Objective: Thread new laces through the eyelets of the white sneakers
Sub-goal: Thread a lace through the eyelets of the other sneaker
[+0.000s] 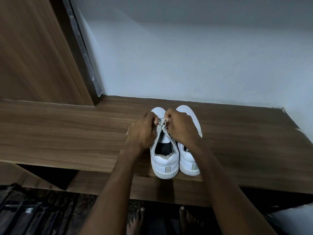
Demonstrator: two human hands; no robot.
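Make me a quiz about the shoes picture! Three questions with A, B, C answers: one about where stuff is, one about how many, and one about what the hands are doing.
1. Where do the sneakers stand?
A. On the wooden shelf
B. On the floor
C. In a box

2. How many white sneakers are there?
A. One
B. Two
C. Four

3. What are the hands doing?
A. Resting flat on the wood
B. Lifting a sneaker by its heel
C. Pinching the lace over a sneaker

Answers:
1. A: both stand on the wooden shelf, heels at its near edge.
2. B: a left sneaker and a right sneaker sit side by side.
3. C: the left hand and right hand pinch the lace crossing above the left sneaker's tongue.
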